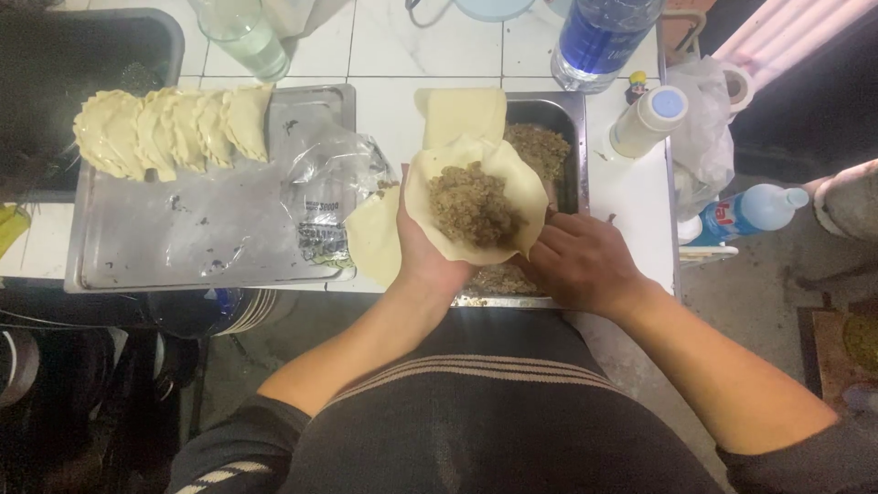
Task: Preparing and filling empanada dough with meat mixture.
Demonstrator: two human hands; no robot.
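L hand (422,252) is cupped palm-up under a round dough disc (476,197), fingers curled loosely round its underside so the edges rise & the disc makes a shallow bowl; that shape keeps the mound of brown minced filling (471,203) sitting in the middle w/o spilling. R hand (581,265) sits just beside it at the disc's right edge, fingers bent inward & touching the dough rim, nothing else gripped that I can see; fingertips partly hidden behind the dough. Both hands hover over the metal pan of filling (567,137), so anything that drops lands back in the pan. A square stack of plain dough sheets (460,112) lies across the pan's left rim, close for reach. Another loose dough round (373,233) rests at the tray edge, touching the L wrist area. To the left, a flat steel tray (183,247) carries a row of folded, crimped pastries (174,128) overlapped along its top edge, leaving the rest of the tray bare; a crumpled clear plastic wrapper (334,187) lies on its right part. On the white tiled table (412,46): a glass (242,37), a blue water bottle (599,41), a white cylinder w/ a blue cap (647,119).
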